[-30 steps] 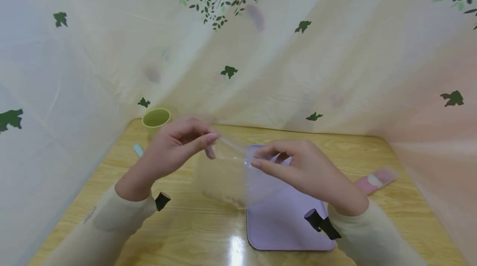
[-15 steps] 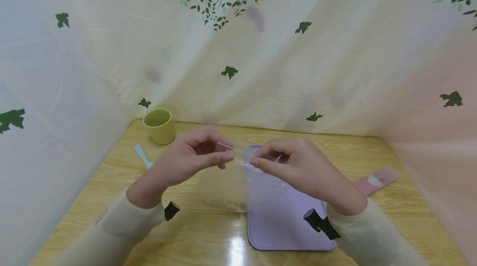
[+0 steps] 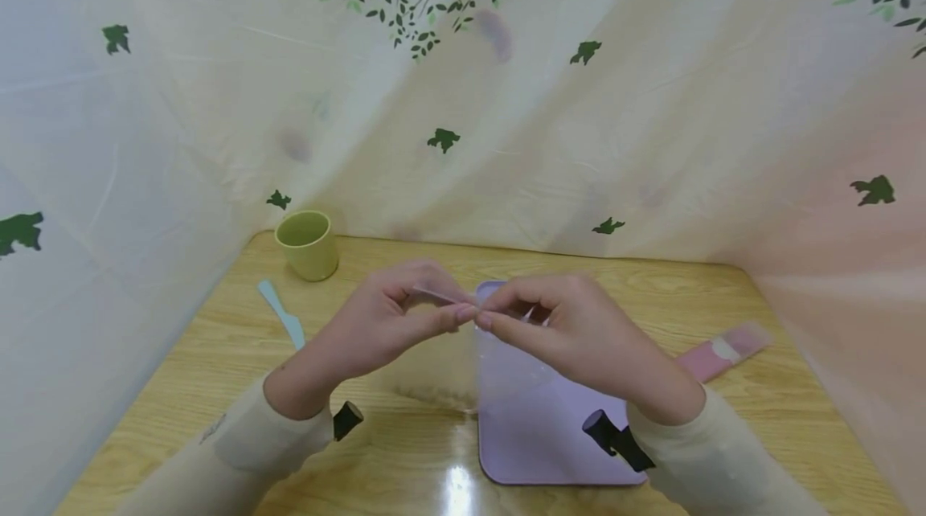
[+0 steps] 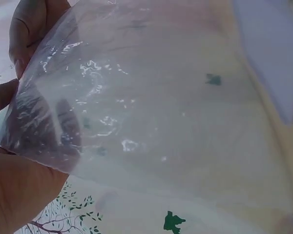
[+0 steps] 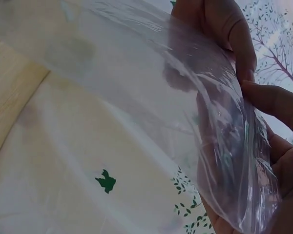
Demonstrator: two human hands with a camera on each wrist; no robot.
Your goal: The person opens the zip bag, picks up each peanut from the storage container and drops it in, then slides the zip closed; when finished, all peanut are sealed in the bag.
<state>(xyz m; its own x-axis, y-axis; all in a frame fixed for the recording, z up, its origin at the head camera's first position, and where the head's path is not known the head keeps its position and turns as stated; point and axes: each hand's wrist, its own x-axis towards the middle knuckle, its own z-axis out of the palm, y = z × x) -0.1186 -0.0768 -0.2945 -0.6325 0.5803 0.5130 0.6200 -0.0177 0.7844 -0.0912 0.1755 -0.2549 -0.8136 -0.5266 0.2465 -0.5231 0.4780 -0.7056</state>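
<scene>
A clear plastic bag hangs by its top edge from both hands, over the table and partly in front of the lilac tray. My left hand pinches that edge between thumb and fingers. Close against it, my right hand pinches the same edge, the two thumb tips almost meeting. The left wrist view is mostly filled by the bag's see-through sheet, with shiny wrinkles near the fingers. In the right wrist view the bag's gathered top runs between the hands.
A yellow-green cup stands at the table's back left corner. Before it lies a light blue plastic knife, partly behind my left wrist. To the right of the tray is a pink packet. Patterned cloth walls the table in.
My left hand has slid right and down along the bag's edge until it is beside the right hand. The right hand has hardly moved. The cup and blue knife have come into fuller view.
</scene>
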